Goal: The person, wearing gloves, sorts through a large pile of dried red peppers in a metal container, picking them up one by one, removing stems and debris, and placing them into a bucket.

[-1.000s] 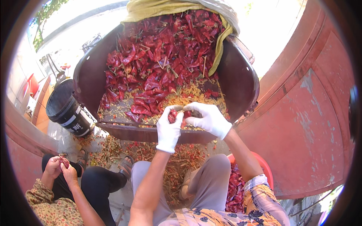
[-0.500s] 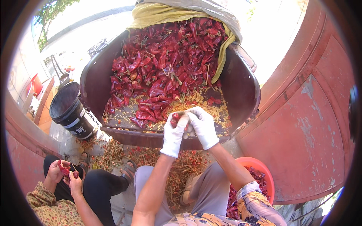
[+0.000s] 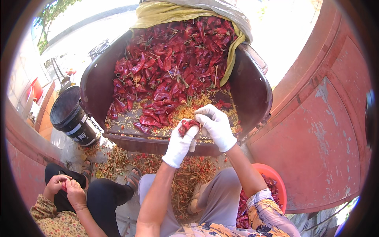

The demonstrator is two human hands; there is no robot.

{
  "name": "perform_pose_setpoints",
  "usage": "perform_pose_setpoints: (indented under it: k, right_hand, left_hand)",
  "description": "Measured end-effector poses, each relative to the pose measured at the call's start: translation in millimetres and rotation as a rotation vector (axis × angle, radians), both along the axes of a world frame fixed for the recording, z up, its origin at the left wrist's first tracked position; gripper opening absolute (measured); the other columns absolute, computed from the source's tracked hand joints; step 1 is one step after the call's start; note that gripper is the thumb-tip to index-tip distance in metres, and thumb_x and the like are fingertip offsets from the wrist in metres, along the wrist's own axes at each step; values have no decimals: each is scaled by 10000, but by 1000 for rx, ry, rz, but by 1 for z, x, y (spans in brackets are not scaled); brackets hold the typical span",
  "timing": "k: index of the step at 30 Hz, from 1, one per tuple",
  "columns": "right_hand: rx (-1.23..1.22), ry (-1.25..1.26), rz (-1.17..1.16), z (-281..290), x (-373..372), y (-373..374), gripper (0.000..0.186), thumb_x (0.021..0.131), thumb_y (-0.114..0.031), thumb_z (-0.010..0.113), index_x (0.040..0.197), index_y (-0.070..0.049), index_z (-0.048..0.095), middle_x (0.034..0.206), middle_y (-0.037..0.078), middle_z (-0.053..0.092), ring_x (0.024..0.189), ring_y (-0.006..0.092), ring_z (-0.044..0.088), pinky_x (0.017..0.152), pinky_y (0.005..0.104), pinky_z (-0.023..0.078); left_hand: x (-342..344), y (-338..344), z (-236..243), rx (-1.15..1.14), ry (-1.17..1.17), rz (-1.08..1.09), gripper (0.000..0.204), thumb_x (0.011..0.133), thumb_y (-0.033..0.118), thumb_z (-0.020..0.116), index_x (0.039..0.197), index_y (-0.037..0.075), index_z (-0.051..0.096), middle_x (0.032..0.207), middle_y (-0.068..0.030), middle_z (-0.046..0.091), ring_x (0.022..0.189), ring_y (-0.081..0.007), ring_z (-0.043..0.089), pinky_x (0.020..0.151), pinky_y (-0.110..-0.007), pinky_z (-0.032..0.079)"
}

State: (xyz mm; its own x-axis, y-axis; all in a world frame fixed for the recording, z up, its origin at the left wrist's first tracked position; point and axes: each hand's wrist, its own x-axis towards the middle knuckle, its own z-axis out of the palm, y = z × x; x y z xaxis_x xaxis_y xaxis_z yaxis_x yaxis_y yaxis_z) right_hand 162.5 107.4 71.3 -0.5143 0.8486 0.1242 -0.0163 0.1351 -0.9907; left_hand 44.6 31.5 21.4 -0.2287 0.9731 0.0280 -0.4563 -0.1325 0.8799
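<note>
My left hand (image 3: 178, 147), in a white glove, is closed around a few dried red chili peppers (image 3: 188, 125); their wrinkled ends poke out between thumb and fingers. Just to the right, my right hand (image 3: 218, 129), also gloved, has its fingertips pinched at the edge of those same peppers. The exact grip point is partly hidden by the fingers. Both hands hover over the near edge of a dark metal cart bed (image 3: 150, 144). Inside the bed lies a large heap of dried red chili peppers (image 3: 166, 59), with yellow seeds (image 3: 201, 100) scattered on its floor.
A red basin (image 3: 281, 185) of peppers stands by my right leg. Stems and scraps (image 3: 189, 177) litter the ground between my feet. Left of the cart is a black bucket (image 3: 73, 114). A co-worker's hands (image 3: 71, 189) handle a pepper at lower left. A yellow-grey sack (image 3: 189, 14) covers the heap's back.
My hands have drawn slightly apart, showing more of the peppers in my left hand. The co-worker's hands have come closer together around their pepper.
</note>
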Motion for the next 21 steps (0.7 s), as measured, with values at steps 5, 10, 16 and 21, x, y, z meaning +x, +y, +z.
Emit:
perform_pose_setpoints:
  k: [5, 10, 16, 21]
  right_hand:
    - [-424, 242, 170, 0, 11, -2, 111, 942, -117, 592, 1027, -46, 583, 682, -48, 508, 466, 8, 370, 415, 181, 255]
    - [-737, 559, 321, -15, 15, -1, 103, 958, -99, 564, 1041, -40, 557, 697, -49, 478, 450, -6, 330, 393, 172, 237]
    - [-392, 595, 28, -4, 14, -6, 99, 968, -115, 548, 1042, -51, 564, 789, -2, 595, 455, 2, 359, 390, 170, 259]
    - [-108, 54, 19, 32, 33, -13, 162, 957, -183, 533, 1037, -70, 616, 731, -25, 592, 491, 20, 466, 421, 174, 335]
  left_hand:
    - [-1, -8, 9, -25, -175, -116, 138, 899, 189, 658, 974, 118, 565, 706, 36, 542, 473, -20, 368, 411, -194, 297]
    - [-1, -12, 11, -39, -302, -164, 142, 890, 156, 663, 993, 148, 565, 776, 51, 566, 543, -17, 436, 412, -185, 308]
    - [3, -13, -12, 60, -583, -422, 134, 928, 211, 618, 1014, 118, 574, 696, 39, 477, 545, -50, 420, 393, -201, 297]
    - [2, -12, -3, -13, -456, -241, 216, 952, 324, 601, 940, 110, 574, 657, 62, 353, 527, -38, 287, 433, -188, 276]
